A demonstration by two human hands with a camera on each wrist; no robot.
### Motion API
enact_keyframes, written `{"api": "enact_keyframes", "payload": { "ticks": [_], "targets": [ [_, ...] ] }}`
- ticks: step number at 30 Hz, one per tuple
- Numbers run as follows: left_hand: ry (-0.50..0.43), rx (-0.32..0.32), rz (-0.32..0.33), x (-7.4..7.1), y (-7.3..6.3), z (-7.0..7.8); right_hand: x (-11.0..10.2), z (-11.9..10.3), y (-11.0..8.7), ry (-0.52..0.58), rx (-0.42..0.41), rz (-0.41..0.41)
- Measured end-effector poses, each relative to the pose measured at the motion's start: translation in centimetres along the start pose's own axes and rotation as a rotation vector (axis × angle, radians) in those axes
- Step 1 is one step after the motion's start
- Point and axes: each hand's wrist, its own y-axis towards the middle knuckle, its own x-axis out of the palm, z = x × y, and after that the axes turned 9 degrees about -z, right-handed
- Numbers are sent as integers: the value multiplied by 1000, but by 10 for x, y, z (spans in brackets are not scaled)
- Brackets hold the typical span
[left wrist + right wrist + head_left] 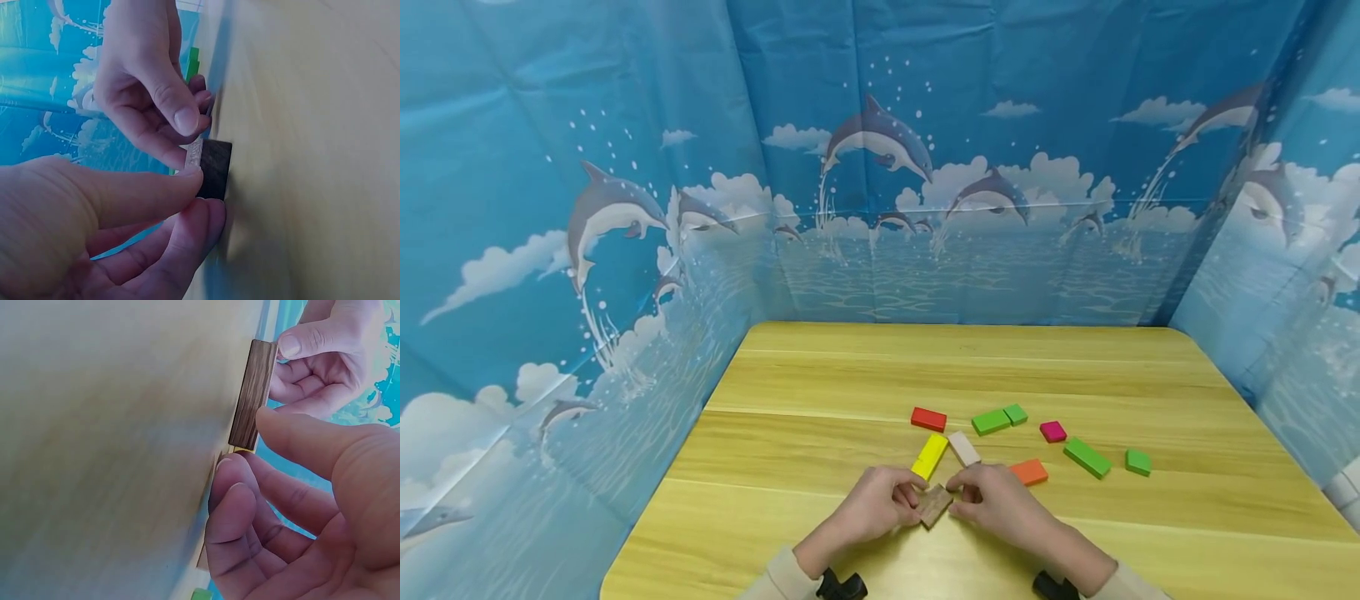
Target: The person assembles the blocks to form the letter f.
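Note:
A dark brown wooden block lies low over the near part of the table, between the two hands. My left hand pinches its left side; in the left wrist view the thumb and a curled finger press on the dark block. From the right, my right hand has thumb and index finger at the opposite corner. The right wrist view shows the thumb tip at the long grained edge of the block. Just beyond the fingers are a yellow block and a pale wooden block.
Farther out on the wooden table lie a red block, an orange block, a magenta block and several green blocks. A dolphin-printed blue curtain hangs along the back and sides.

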Motion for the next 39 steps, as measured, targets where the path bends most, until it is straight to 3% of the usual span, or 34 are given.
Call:
{"api": "enact_keyframes", "payload": {
  "ticks": [12, 23, 30, 39],
  "targets": [
    [-21, -27, 16, 10, 3, 7, -2, -4, -7, -12, -7, -33],
    [3, -53, 75, 22, 8, 15, 5, -20, -15, -198, 93, -2],
    [-34, -96, 79, 26, 11, 19, 5, -17, -19, -245, 80, 7],
    [-49, -93, 97, 29, 17, 21, 2, -12, -21, -251, 50, 25]
  ]
}}
